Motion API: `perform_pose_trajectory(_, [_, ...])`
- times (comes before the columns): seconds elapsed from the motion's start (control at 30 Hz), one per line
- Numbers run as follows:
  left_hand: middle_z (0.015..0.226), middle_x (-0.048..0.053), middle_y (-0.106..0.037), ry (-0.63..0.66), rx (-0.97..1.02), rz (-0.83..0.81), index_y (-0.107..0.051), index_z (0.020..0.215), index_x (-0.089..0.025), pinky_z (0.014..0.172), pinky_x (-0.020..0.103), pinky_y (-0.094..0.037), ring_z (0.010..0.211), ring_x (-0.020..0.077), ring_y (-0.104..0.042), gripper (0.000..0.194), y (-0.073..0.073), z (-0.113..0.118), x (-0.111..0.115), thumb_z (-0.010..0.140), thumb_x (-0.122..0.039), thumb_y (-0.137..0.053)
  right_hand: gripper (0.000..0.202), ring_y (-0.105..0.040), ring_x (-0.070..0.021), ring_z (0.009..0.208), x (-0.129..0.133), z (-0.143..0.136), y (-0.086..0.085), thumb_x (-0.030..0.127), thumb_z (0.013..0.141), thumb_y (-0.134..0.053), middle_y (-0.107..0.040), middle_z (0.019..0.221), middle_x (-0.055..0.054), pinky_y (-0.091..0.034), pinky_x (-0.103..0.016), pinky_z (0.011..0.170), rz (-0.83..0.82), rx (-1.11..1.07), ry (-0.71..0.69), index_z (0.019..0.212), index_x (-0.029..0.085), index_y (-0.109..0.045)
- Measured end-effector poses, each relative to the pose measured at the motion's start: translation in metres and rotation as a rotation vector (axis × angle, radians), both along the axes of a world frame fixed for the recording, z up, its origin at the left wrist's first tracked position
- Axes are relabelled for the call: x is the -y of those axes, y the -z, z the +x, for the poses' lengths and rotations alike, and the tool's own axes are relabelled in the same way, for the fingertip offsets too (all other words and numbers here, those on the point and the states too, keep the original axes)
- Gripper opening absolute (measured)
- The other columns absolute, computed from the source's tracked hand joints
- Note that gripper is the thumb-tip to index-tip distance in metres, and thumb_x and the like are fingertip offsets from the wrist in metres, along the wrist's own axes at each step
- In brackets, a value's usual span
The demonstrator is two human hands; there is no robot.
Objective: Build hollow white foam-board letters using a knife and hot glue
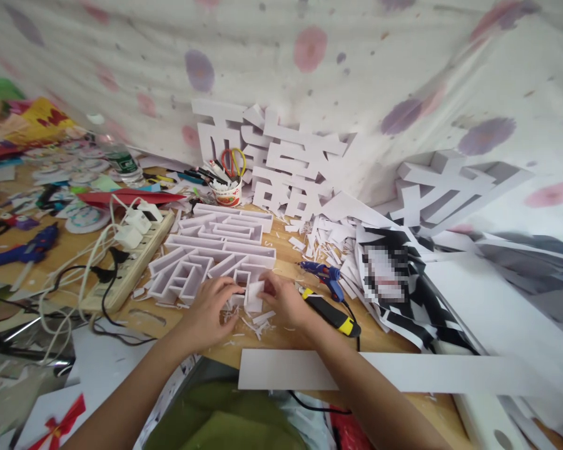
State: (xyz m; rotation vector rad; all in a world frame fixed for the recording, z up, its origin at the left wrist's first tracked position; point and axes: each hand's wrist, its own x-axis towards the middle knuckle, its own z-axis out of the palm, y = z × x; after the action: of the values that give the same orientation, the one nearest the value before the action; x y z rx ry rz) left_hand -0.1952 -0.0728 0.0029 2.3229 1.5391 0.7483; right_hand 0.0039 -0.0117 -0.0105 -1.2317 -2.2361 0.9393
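Observation:
A white hollow letter shape of upright foam-board strips [220,240] lies on the wooden table, its open side facing up. My left hand [211,312] curves around its near corner, the index fingertip against the small box-shaped part and the thumb lower down. Between the thumb and fingers of my right hand [286,300] is a short white foam-board piece [254,296], pinched at its right edge and standing beside that corner. Small white scraps [258,326] lie under both hands. The exact contact of the left fingertips is partly hidden.
A blue glue gun [323,274] and a black-yellow cutter [331,311] lie at right. Left stands a power strip [136,259] with tangled cables. Behind are a pen cup [226,192] and finished white letters [304,162]. A long white strip [403,370] crosses the front edge.

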Motion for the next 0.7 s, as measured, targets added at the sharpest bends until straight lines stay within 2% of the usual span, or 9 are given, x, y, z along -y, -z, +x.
perform_pose_trajectory(0.1, [0.111,0.009,-0.054,0.022,-0.022,-0.022,-0.055,0.108,-0.022,0.092,0.043,-0.042,0.107,0.0258,-0.050,0.034,-0.002,-0.004,-0.002,0.073,-0.022,-0.053,0.009,-0.053,-0.0117,0.062,0.012,0.009,-0.001,0.015,0.080,-0.054,-0.058,0.070,0.002,-0.038,-0.022,0.058,-0.006,-0.012,0.006,0.088,0.019,-0.055])
perform_pose_trajectory(0.27, [0.109,0.008,-0.055,0.019,-0.002,0.000,-0.054,0.110,-0.024,0.093,0.044,-0.041,0.107,0.0253,-0.050,0.036,0.002,-0.003,-0.004,0.073,-0.020,-0.053,0.007,-0.057,-0.0153,0.067,0.032,0.008,0.000,0.014,0.081,-0.053,-0.063,0.074,-0.003,-0.038,-0.024,0.062,0.117,0.161,0.001,0.085,0.018,-0.057])
perform_pose_trajectory(0.5, [0.107,0.008,-0.053,0.025,-0.024,0.004,-0.057,0.108,-0.024,0.092,0.044,-0.042,0.105,0.0250,-0.050,0.033,-0.001,-0.002,-0.004,0.075,-0.020,-0.051,0.011,-0.058,-0.0163,0.071,0.034,0.004,0.006,0.013,0.083,-0.050,-0.065,0.079,-0.004,-0.038,-0.024,0.064,0.201,0.242,-0.008,0.086,0.019,-0.059])
perform_pose_trajectory(0.7, [0.113,0.008,-0.052,0.146,-0.032,-0.001,-0.060,0.108,-0.025,0.095,0.042,-0.040,0.110,0.0243,-0.047,0.034,-0.007,-0.001,-0.006,0.077,-0.018,-0.049,0.012,-0.061,-0.0182,0.075,0.036,0.004,0.003,0.013,0.084,-0.050,-0.067,0.081,-0.006,-0.039,-0.025,0.066,0.190,0.274,-0.011,0.089,0.017,-0.060])
